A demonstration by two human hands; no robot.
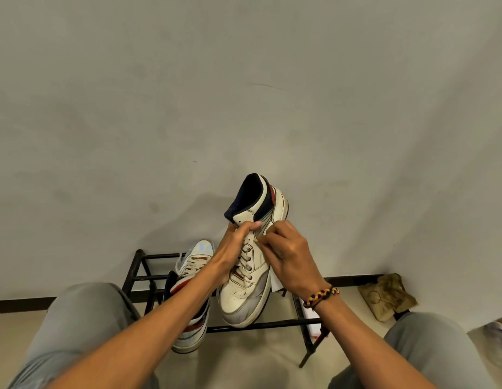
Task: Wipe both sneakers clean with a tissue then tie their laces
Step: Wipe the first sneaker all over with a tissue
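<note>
I hold a white high-top sneaker (245, 293) with navy collar and red trim up in front of me, toe toward me. My left hand (235, 248) grips it over the tongue and laces. Against the shoe's right side, my right hand (289, 258) holds a white tissue (273, 282) with curled fingers; only the tissue's lower edge shows under the palm. The second sneaker (192, 265) lies on the black metal shoe rack (137, 276) below, partly hidden behind my left forearm, its laces loose.
The rack stands against a plain wall. A white flat object (311, 318) lies on the rack's right end. A crumpled tan bag (387, 296) sits on the floor at the right. My knees in grey trousers frame the lower corners.
</note>
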